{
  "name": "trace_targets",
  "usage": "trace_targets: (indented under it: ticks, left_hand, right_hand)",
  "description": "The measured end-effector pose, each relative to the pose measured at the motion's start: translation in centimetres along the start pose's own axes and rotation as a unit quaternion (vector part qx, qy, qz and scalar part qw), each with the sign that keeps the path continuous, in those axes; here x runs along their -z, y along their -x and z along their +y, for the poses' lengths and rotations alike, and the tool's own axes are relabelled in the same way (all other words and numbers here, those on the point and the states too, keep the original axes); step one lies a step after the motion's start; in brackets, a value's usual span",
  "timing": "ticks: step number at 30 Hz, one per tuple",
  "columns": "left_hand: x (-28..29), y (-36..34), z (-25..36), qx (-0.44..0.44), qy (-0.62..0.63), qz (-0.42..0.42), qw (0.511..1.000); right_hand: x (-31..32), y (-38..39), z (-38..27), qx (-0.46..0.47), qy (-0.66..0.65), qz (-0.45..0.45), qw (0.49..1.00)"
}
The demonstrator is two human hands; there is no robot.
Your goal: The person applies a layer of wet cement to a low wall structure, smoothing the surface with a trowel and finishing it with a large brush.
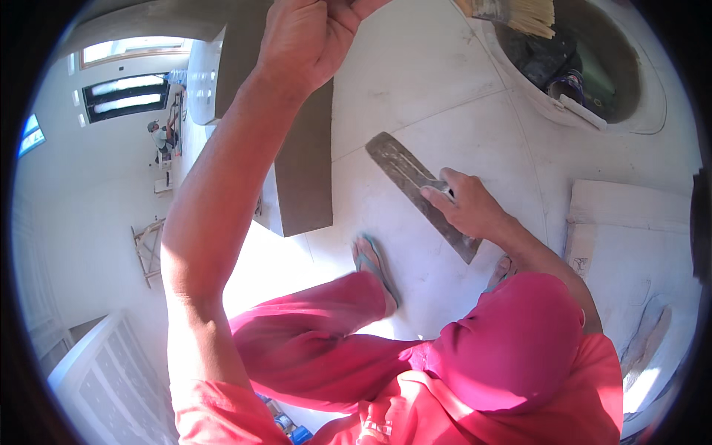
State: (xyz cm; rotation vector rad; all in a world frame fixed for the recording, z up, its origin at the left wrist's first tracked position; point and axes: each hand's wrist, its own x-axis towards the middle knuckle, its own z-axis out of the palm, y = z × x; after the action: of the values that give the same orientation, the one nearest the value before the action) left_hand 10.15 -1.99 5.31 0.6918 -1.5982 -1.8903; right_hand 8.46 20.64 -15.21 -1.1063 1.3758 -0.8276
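Note:
My left hand (308, 41) is raised at the top edge, in front of a brown plastered surface (304, 178). Its fingers run out of the picture, so what they touch or hold is hidden. My right hand (471, 206) grips a long flat steel plastering trowel (404, 167) by its handle. The blade is smeared with grey plaster and slants above the pale floor. A wide brush (519, 13) with light bristles shows at the top, over the rim of a white bucket (630, 127). Whether my left hand reaches the brush's handle cannot be seen.
Dark items and a can lie inside the bucket. A flattened cardboard sheet (630, 245) is on the floor at right. My sandalled foot (374, 267) stands near the brown block's lower corner. Far left are a wooden trestle (148, 248) and another person (162, 137).

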Motion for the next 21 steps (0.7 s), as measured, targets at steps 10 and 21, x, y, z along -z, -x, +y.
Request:
trace_targets:
  ticks: [10,21]
  left_hand:
    - [23.8,25.3,5.5,0.008,-0.15,0.103,0.983]
    - [33.2,37.1,-4.5,-0.005,-0.66,0.097,0.745]
  right_hand:
    - [4.7,4.1,-5.8,-0.008,0.256,0.069,0.964]
    - [-19.6,-12.5,-6.5,-0.082,0.097,-0.038,0.991]
